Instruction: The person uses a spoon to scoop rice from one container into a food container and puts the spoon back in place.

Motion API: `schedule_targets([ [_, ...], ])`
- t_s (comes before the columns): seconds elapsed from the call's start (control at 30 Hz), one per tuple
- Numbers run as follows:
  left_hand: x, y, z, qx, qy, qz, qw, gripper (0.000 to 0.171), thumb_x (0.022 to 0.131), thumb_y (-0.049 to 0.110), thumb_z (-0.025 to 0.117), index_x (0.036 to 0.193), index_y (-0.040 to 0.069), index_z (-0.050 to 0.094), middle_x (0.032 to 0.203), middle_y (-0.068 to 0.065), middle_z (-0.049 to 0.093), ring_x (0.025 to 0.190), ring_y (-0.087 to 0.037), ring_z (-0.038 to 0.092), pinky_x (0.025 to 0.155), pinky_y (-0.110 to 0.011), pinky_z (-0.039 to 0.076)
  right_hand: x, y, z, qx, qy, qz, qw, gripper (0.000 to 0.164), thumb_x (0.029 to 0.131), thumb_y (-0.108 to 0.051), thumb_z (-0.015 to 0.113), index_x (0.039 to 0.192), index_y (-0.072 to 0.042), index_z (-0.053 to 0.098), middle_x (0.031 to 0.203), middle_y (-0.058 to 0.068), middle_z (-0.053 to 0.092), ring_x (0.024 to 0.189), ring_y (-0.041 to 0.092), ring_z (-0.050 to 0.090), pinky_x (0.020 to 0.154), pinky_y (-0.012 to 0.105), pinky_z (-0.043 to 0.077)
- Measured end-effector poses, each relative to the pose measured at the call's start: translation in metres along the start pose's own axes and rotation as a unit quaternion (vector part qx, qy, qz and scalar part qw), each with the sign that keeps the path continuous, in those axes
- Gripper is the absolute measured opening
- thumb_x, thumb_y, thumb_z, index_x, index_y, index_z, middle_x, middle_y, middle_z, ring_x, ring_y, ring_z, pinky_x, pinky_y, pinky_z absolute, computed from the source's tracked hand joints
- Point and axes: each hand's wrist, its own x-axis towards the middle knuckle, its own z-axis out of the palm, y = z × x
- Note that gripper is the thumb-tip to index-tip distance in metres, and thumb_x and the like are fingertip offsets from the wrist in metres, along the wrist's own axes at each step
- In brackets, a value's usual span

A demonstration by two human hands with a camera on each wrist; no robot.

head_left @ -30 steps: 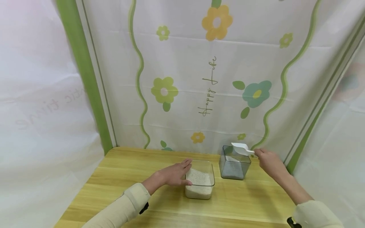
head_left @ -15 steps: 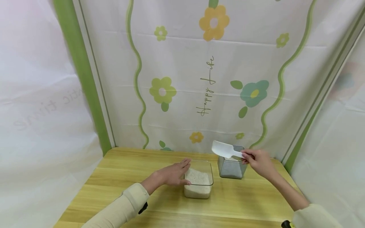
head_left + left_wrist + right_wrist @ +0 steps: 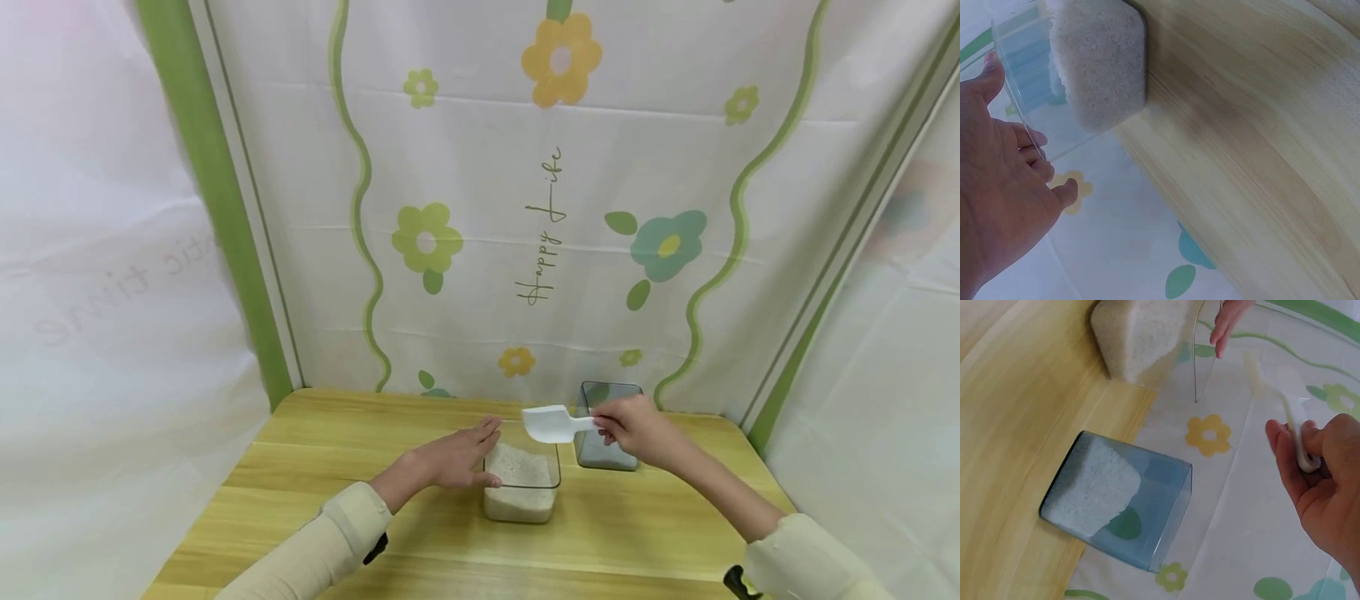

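Observation:
A white scoop is pinched by its handle in my right hand, its bowl above the far part of a clear square container. White rice lies in that container, piled unevenly. My left hand rests at the container's left rim, fingers extended and touching it. To the right stands a grey-tinted square container, also with rice in it, partly covered by my right hand in the head view. Whether the scoop's bowl holds rice I cannot tell.
Both containers stand on a wood-grain table near its back edge. Behind it hangs a white curtain with flowers and lettering. White panels with green bands flank the table on both sides.
My right hand has carried the scoop leftward from over the grey-tinted container to over the clear one, lowering it lately. My left hand has stayed at the clear container's rim.

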Motion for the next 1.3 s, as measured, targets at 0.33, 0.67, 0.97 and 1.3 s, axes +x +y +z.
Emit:
schedule_targets([
  [0.33, 0.001, -0.002, 0.002, -0.003, 0.002, 0.002, 1.0, 0.091, 0.098, 0.067, 0.036, 0.16, 0.005, 0.015, 0.169, -0.008, -0.001, 0.157, -0.024, 0.006, 0.123, -0.044, 0.026, 0.029, -0.026, 0.027, -0.225, -0.096, -0.079, 0.966, 0.004, 0.09, -0.005, 0.071, 0.089, -0.007, 0.074, 0.085, 0.004, 0.074, 0.07, 0.017, 0.069, 0.059, 0.022, 0.053],
  [0.67, 0.001, -0.003, 0.003, -0.02, 0.006, 0.006, 0.9998, 0.091, 0.097, 0.068, 0.036, 0.16, 0.006, 0.016, 0.169, -0.009, -0.001, 0.157, -0.025, 0.007, 0.123, -0.046, 0.027, 0.057, -0.034, 0.055, -0.323, -0.143, -0.131, 0.926, 0.013, 0.086, 0.003, 0.073, 0.084, -0.008, 0.068, 0.076, 0.001, 0.064, 0.062, 0.013, 0.059, 0.05, 0.018, 0.044],
  [0.97, 0.003, -0.005, 0.004, -0.017, 0.007, 0.007, 0.9998, 0.091, 0.097, 0.068, 0.037, 0.161, 0.007, 0.015, 0.169, -0.008, -0.003, 0.157, -0.024, 0.005, 0.123, -0.045, 0.026, 0.076, -0.031, 0.065, -0.325, -0.131, -0.156, 0.924, 0.015, 0.089, 0.001, 0.069, 0.078, -0.01, 0.067, 0.077, 0.001, 0.066, 0.058, 0.011, 0.058, 0.046, 0.018, 0.041],
  [1.3, 0.004, -0.003, 0.002, -0.01, 0.004, 0.01, 0.9999, 0.091, 0.098, 0.067, 0.036, 0.161, 0.005, 0.013, 0.169, -0.009, -0.003, 0.157, -0.027, 0.005, 0.123, -0.044, 0.026, 0.085, -0.022, 0.075, -0.307, -0.099, -0.134, 0.937, 0.033, 0.087, -0.002, 0.071, 0.062, -0.016, 0.056, 0.064, -0.004, 0.059, 0.052, 0.007, 0.029, 0.045, 0.022, 0.025],
])
